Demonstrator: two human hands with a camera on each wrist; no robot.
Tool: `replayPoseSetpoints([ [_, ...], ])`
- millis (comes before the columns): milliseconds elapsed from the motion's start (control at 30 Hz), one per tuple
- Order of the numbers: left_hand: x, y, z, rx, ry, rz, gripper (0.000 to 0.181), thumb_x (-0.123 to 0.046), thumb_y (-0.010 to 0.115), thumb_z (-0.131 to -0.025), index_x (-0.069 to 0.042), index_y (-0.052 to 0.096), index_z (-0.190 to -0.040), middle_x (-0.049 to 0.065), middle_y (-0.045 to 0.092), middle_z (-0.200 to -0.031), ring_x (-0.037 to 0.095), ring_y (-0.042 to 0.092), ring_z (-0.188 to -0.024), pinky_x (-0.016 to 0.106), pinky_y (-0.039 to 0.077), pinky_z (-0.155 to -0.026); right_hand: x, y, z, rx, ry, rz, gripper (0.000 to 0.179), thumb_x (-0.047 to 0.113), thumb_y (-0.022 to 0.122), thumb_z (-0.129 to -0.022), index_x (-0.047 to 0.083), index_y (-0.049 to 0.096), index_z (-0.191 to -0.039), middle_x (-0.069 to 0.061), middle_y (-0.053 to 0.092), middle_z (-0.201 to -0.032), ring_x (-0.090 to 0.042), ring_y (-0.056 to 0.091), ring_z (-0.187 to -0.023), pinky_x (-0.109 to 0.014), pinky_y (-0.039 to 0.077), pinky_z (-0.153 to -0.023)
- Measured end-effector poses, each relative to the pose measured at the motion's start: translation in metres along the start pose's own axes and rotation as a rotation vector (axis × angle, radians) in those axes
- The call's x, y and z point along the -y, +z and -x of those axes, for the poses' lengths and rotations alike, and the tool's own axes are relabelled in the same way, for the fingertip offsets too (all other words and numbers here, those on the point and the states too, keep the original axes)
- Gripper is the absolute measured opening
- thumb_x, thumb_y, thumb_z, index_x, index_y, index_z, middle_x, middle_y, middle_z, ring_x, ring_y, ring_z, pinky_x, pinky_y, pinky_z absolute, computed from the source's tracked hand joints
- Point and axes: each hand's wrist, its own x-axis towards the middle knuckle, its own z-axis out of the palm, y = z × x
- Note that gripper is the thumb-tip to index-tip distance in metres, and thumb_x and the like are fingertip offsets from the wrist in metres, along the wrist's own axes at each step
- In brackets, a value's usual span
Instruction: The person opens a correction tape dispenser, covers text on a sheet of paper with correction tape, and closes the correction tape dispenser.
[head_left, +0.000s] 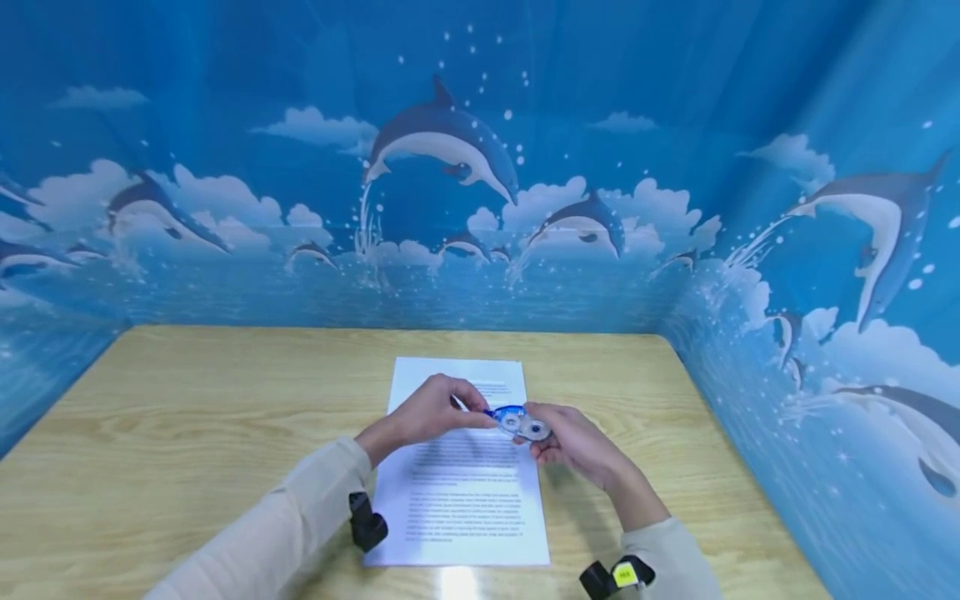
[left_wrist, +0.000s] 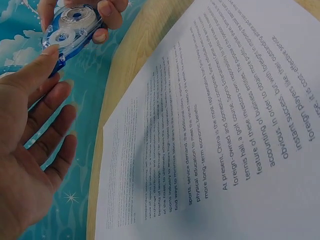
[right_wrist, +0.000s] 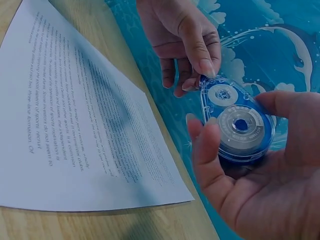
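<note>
A blue and clear correction tape dispenser (head_left: 522, 423) is held up over a printed sheet of paper (head_left: 472, 546). My right hand (head_left: 573, 442) grips its wide rear end between thumb and curled fingers. At the narrow tip, my left hand (head_left: 435, 408) pinches with thumb and forefinger; its other fingers are loosely bent, as the left wrist view shows. Two tape reels can be seen through the clear case of the dispenser (right_wrist: 237, 122) in the right wrist view. The sheet lies flat, covered with lines of small text.
The paper lies on a light wooden table (head_left: 247, 400). A blue curtain (head_left: 300, 275) printed with dolphins and clouds hangs along the back and sides. Each sleeve carries a small black wrist camera, the left camera (head_left: 367, 523) overlapping the paper's edge in the head view.
</note>
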Motion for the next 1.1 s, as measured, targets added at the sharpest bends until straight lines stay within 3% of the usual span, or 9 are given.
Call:
replayPoseSetpoints([
  [267, -0.001, 0.003, 0.001, 0.032, 0.007, 0.031, 0.023, -0.033, 0.078, -0.08, -0.015, 0.074, -0.092, -0.009, 0.068, -0.084, 0.016, 0.061, -0.079, 0.029, 0.051, -0.07, -0.002, -0.006, 0.0, 0.114, 0.001, -0.062, 0.054, 0.037, 0.039, -0.102, -0.009, 0.046, -0.129, -0.008, 0.063, -0.087, -0.008, 0.051, -0.062, -0.018, 0.042, -0.053],
  [400, 0.001, -0.001, 0.004, 0.055, -0.024, 0.049, 0.043, -0.04, 0.077, -0.08, -0.015, 0.069, -0.113, -0.002, 0.067, -0.108, 0.017, 0.06, -0.097, 0.035, 0.05, -0.083, -0.003, -0.009, 0.001, 0.128, -0.014, -0.064, 0.055, 0.04, 0.04, -0.101, -0.007, 0.045, -0.129, -0.009, 0.061, -0.091, -0.009, 0.05, -0.066, -0.017, 0.041, -0.054],
  [533, 0.006, -0.008, 0.009, 0.067, -0.098, -0.002, 0.066, -0.048, 0.076, -0.078, -0.022, 0.054, -0.135, 0.001, 0.052, -0.135, 0.022, 0.05, -0.12, 0.044, 0.042, -0.097, -0.004, -0.01, 0.002, 0.093, -0.038, -0.02, 0.055, 0.041, 0.045, -0.1, -0.006, 0.043, -0.13, -0.012, 0.055, -0.101, -0.015, 0.051, -0.076, -0.022, 0.044, -0.061],
  [633, 0.012, -0.012, 0.012, 0.058, -0.13, -0.107, 0.079, -0.056, 0.074, -0.076, -0.026, 0.045, -0.143, -0.001, 0.042, -0.145, 0.023, 0.039, -0.131, 0.048, 0.035, -0.104, -0.006, -0.012, 0.001, 0.03, -0.056, 0.003, 0.054, 0.038, 0.051, -0.098, -0.005, 0.042, -0.131, -0.015, 0.05, -0.108, -0.022, 0.051, -0.088, -0.029, 0.047, -0.071],
  [733, 0.016, -0.014, 0.012, 0.056, -0.118, -0.245, 0.086, -0.061, 0.072, -0.074, -0.026, 0.04, -0.146, 0.001, 0.035, -0.15, 0.025, 0.03, -0.137, 0.052, 0.028, -0.107, -0.009, -0.014, 0.0, -0.064, -0.078, 0.023, 0.051, 0.032, 0.059, -0.095, -0.003, 0.047, -0.131, -0.017, 0.052, -0.117, -0.03, 0.053, -0.099, -0.037, 0.049, -0.081],
  [967, 0.021, -0.012, 0.009, 0.088, -0.003, -0.57, 0.09, -0.07, 0.061, -0.077, -0.022, 0.037, -0.149, 0.008, 0.03, -0.153, 0.03, 0.027, -0.139, 0.053, 0.023, -0.109, -0.014, -0.03, 0.002, -0.322, -0.138, 0.07, 0.048, 0.017, 0.071, -0.088, 0.0, 0.054, -0.13, -0.017, 0.051, -0.131, -0.032, 0.051, -0.115, -0.047, 0.045, -0.096],
  [1100, 0.019, -0.009, 0.008, 0.107, 0.039, -0.663, 0.088, -0.069, 0.059, -0.08, -0.022, 0.034, -0.15, 0.011, 0.028, -0.153, 0.032, 0.024, -0.14, 0.053, 0.018, -0.111, -0.018, -0.045, 0.005, -0.467, -0.129, 0.144, 0.046, 0.022, 0.072, -0.087, 0.005, 0.057, -0.128, -0.017, 0.046, -0.137, -0.03, 0.044, -0.123, -0.044, 0.039, -0.102],
])
